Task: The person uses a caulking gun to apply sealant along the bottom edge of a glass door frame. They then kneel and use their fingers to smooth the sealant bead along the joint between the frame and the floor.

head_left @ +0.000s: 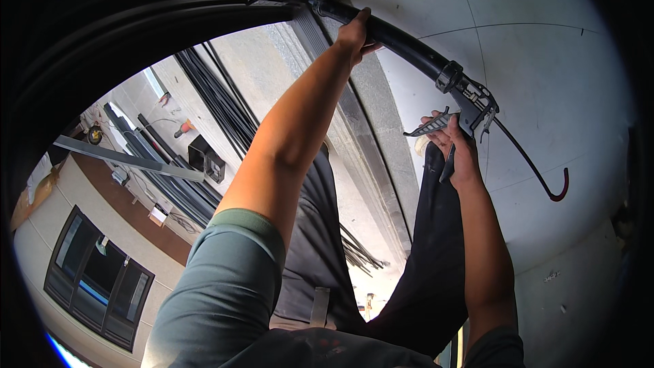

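A black caulking gun (409, 48) slants across the upper right of the view. My left hand (355, 35) is closed around its barrel towards the front end. That end meets the dark frame (204, 7) curving over the top left; whether the tip touches it I cannot tell. At the rear, my right hand (458, 150) holds the handle, with the fingers behind the long slotted trigger (430, 125). From the back of the gun sticks a thin plunger rod (530, 150) with a hooked, red-tipped end.
A grey sill (368, 116) runs past my legs beside a pale wall (538, 82) with dark lines. On the left lie several long dark bars (221, 95), a black box (206, 158), an orange tool (184, 128) and cables. A dark-framed window (99, 276) shows at lower left.
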A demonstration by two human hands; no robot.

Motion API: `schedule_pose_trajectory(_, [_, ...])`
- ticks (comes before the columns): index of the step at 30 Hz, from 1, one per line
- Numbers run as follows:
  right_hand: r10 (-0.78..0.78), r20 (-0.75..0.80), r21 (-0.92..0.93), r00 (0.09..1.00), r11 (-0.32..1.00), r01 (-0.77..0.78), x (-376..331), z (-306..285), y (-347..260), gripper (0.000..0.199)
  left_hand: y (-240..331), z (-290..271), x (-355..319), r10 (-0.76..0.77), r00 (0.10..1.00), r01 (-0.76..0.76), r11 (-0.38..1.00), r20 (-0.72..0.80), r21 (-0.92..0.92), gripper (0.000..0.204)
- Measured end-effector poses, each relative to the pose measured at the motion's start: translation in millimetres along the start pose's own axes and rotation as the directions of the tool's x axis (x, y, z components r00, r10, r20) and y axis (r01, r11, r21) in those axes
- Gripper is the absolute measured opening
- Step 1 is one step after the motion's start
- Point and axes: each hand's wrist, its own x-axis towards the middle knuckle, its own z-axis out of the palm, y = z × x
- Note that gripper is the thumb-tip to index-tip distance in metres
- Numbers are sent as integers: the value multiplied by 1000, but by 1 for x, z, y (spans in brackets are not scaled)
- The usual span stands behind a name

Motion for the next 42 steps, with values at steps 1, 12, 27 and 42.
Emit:
schedule_pose_trajectory(1, [0,2,5,1000,1000,0,0,0,1,72,0,0,-1,-1,1000,1,1000,2,-2,53])
schedule_pose_trajectory(12, [-12,18,153,1000,988,9,-5,15,3,63,10,5,-2,13,995,-9,999,-97,39,49])
schedule_pose_trajectory(27, [-7,-34,97,999,995,10,-8,25,-6,64,15,6,0,-20,1000,21,997,-10,72,54])
schedule_pose_trajectory(42, [-29,0,226,1000,974,28,-1,24,2,58,21,9,8,-15,1000,18,994,-26,112,53])
